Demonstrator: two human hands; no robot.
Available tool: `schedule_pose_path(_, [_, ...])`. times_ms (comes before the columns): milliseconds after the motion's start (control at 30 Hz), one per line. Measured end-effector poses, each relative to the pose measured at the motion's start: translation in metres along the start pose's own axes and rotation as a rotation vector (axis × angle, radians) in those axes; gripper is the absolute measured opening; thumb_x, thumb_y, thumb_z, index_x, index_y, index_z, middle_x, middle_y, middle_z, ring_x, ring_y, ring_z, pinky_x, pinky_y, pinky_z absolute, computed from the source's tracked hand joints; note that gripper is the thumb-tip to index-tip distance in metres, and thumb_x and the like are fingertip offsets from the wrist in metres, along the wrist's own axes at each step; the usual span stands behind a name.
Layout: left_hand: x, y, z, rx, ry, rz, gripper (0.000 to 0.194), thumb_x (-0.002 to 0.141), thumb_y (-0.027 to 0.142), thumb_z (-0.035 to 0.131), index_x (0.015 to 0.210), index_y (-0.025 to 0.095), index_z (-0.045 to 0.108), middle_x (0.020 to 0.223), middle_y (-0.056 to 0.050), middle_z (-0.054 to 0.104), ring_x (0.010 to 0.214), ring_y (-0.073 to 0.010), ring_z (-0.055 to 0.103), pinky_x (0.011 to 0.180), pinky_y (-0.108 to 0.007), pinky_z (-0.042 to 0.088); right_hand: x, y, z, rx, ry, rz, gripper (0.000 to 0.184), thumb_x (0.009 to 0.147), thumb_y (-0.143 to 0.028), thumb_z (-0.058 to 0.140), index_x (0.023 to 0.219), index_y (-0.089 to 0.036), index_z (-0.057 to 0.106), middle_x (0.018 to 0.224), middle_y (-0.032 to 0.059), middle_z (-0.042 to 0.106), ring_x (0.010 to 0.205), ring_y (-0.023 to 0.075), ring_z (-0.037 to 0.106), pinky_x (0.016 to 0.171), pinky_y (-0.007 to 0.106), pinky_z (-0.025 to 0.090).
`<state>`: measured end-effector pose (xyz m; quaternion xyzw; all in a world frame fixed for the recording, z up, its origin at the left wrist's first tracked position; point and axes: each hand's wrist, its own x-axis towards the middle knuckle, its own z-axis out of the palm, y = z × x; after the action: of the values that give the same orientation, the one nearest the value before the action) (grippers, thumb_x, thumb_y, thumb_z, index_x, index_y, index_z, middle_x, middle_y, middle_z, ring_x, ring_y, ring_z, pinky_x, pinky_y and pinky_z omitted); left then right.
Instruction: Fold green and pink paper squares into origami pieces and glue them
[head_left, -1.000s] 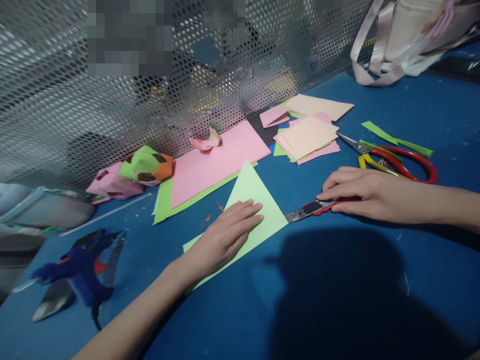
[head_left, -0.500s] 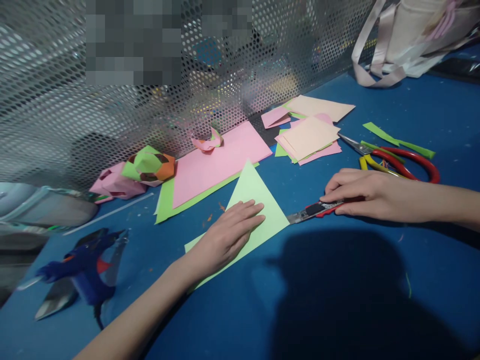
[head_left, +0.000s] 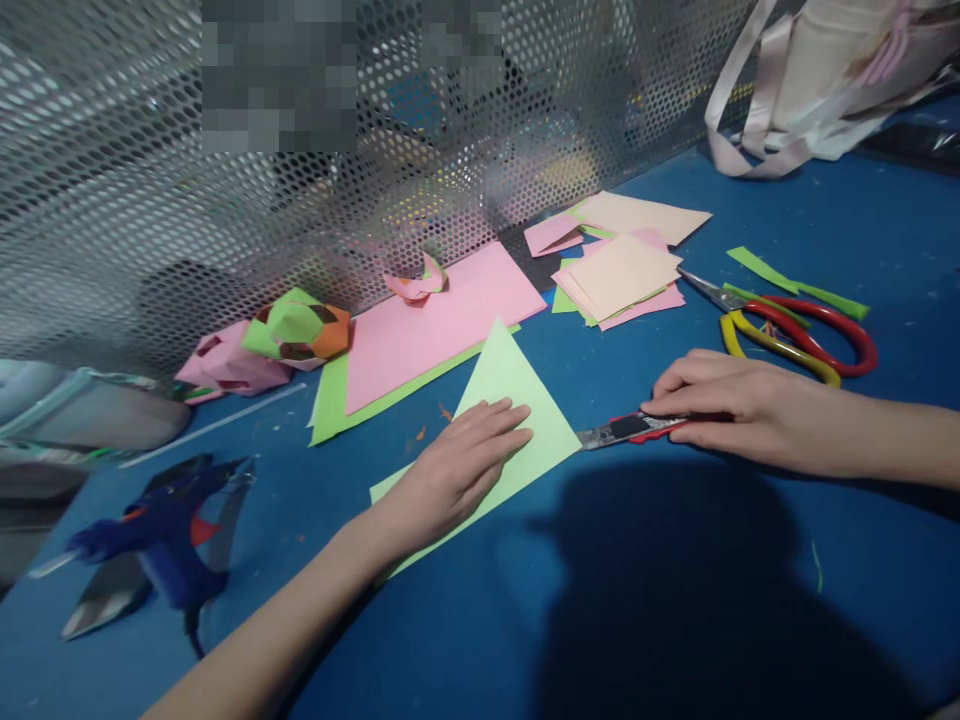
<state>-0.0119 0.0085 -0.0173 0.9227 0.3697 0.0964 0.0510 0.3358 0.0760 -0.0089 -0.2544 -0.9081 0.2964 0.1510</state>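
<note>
Pale green paper (head_left: 501,368), folded to a triangle with a strip reaching left, lies on the blue table. My left hand (head_left: 465,460) rests flat on it, fingers stretched out and pressing the sheet down. In my right hand (head_left: 720,410) is a utility knife (head_left: 637,428) with a red and black body, gripped between thumb and fingers. Its blade points left and meets the right corner of the folded paper; the tip seems to be at or inside the fold. Just behind my right hand lie scissors (head_left: 787,335) with red and yellow handles.
Behind the paper lie pink sheets (head_left: 442,330) over green ones, and a pile of paper pieces (head_left: 619,275). Folded paper shapes (head_left: 296,325) stand by the perforated metal screen (head_left: 300,210). A blue glue gun (head_left: 169,540) is at left, a bag (head_left: 832,80) at the far right.
My right hand and the knife have shifted slightly down and right, showing more of the scissors' handles. My left hand stays on the paper.
</note>
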Motion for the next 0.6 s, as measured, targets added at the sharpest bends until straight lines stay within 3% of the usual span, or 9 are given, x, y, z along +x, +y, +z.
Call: schedule_pose_path(600, [-0.0019,0.0007,0.0000,0.005,-0.004,-0.020,0.041,0.097,0.014,0.040,0.136,0.023,0.044,0.145,-0.007,0.045,0.139,-0.0201,0.034,0.113,-0.049,0.033,-0.0060,-0.0094,0.0090,-0.006,0.083,0.014,0.029,0.093,-0.034,0.049,0.114,-0.024,0.067,0.106,0.0089,0.063,0.099,0.0222,0.056,0.084,0.037,0.045])
